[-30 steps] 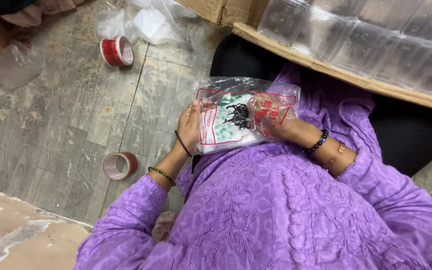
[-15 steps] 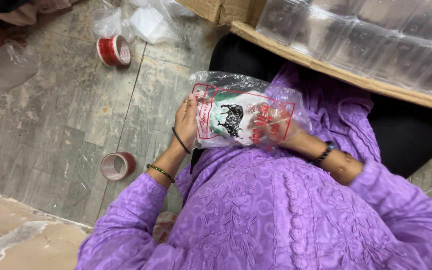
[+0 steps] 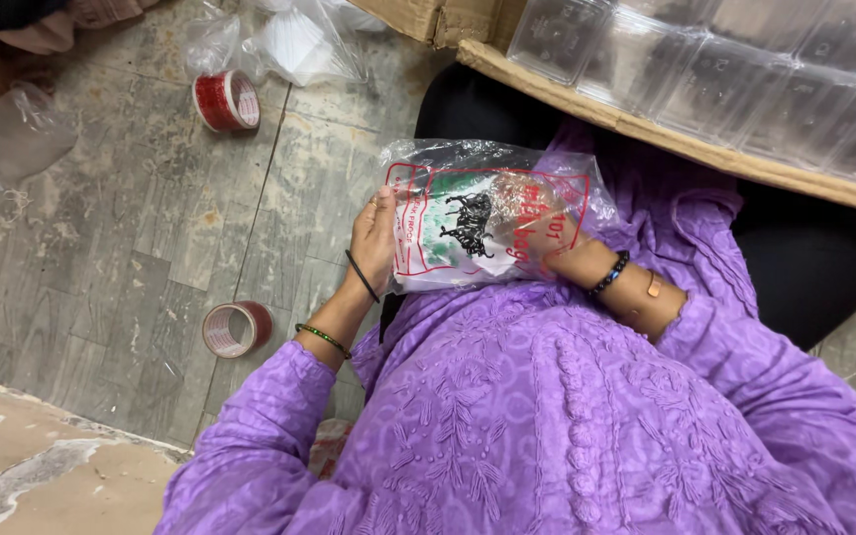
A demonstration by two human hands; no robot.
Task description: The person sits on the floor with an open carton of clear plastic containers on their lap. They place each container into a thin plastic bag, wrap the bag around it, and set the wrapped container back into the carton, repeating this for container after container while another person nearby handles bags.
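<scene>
— Both hands were on one thing, weren't they?

— Yes. Left hand (image 3: 374, 238) gripped the left edge of the clear plastic bag (image 3: 482, 213), fingers curled over it; right hand (image 3: 555, 238) was clamped on the bag's right side, seen through the plastic. The hands were apart, with the bag stretched between them.

— Where was the bag?

— Held just above the lap, against the purple embroidered tunic (image 3: 547, 416). It was printed in red, green and black.

— And around the bag?

— Beyond it, to the upper right, a cardboard box edge (image 3: 686, 144) carried rows of clear plastic containers (image 3: 705, 69). Left of the bag the surface was a worn grey wood-pattern floor (image 3: 101, 238). One red tape roll (image 3: 235, 329) lay on it below and left of the bag, near the left elbow; another red tape roll (image 3: 226, 100) lay up and left of the bag, well apart from the first.

— Anything further out?

— Crumpled clear plastic wrap (image 3: 289, 40) just beyond that upper roll, another crumpled clear sheet (image 3: 12, 134) far left, and a chipped pale patch of floor (image 3: 42, 466) at the lower left.
</scene>
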